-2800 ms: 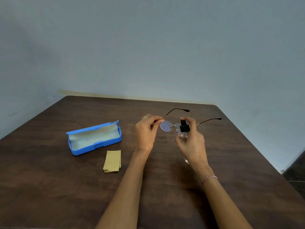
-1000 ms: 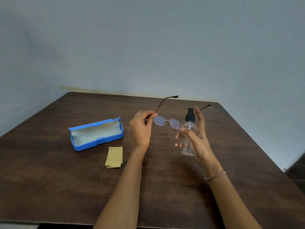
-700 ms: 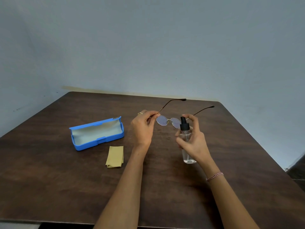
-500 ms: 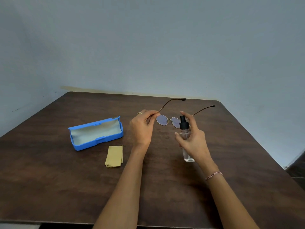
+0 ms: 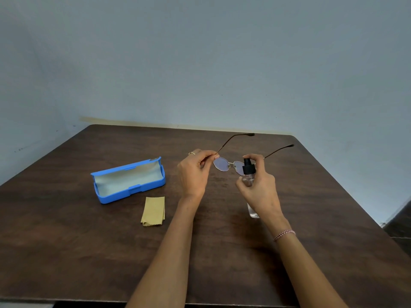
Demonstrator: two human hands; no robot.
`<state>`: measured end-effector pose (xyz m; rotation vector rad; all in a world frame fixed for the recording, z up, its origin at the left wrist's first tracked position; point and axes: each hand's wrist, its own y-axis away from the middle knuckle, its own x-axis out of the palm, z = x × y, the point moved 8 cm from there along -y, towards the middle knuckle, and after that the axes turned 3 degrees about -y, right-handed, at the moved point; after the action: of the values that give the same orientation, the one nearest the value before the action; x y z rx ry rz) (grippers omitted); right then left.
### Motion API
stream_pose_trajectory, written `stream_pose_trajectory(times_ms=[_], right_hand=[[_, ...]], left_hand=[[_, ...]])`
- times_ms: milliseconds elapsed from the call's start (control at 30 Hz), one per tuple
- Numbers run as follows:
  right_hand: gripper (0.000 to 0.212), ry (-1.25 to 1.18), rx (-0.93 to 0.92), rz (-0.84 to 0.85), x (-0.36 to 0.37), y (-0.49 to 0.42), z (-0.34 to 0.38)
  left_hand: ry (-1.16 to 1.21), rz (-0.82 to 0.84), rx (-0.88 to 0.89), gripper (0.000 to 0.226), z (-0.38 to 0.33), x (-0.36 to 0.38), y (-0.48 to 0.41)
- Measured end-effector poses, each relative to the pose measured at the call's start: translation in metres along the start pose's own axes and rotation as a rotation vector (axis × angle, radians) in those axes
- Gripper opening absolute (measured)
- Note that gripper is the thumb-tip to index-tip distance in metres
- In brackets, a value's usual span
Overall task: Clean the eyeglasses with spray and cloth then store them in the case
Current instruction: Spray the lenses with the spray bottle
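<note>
eyeglasses (image 5: 229, 163) are held above the bench (image 5: 66, 241), temples open and pointing away. the frame's left hinge is pinched by the left hand (image 5: 193, 172) between thumb and fingers (image 5: 208, 154). a clear spray bottle (image 5: 248, 174) with black nozzle is gripped by the right hand (image 5: 260, 192), index finger laid on the pump top, nozzle just in front of the right lens. an open blue case (image 5: 129, 180) is set on the bench to the left, with a folded yellow cloth (image 5: 153, 211) laid just in front of it.
</note>
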<state>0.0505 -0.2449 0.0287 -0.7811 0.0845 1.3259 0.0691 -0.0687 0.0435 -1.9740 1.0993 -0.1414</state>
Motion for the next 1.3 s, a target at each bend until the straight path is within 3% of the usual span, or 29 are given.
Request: stream_pose_trajectory(times_ms=[333,533,767,1000,1133,1300], right_hand=[[0.060,-0.075,0.009,0.001,0.000,-0.001,-0.006],[0.051,-0.060,0.021,-0.009,-0.002,-0.003,-0.008],[0.060,-0.074,0.039,-0.031,-0.003,-0.003,-0.012],[0.054,-0.069,0.013,0.012,0.003,-0.001,-0.007],[0.067,-0.101,0.039,0.028,0.000,-0.003,-0.014],[0.100,-0.177,0.051,0.124,-0.004,-0.004,-0.020]], left_hand=[[0.013,0.005,0.011,0.013,0.002,0.002,0.000],[0.023,0.015,0.002,0.015,0.002,0.003,0.000],[0.029,0.016,0.002,0.015,0.002,0.003,0.000],[0.025,0.023,-0.005,0.016,0.003,0.005,0.001],[0.018,-0.001,-0.015,0.014,0.005,0.002,0.000],[0.045,-0.058,-0.081,0.009,0.012,-0.010,-0.002]])
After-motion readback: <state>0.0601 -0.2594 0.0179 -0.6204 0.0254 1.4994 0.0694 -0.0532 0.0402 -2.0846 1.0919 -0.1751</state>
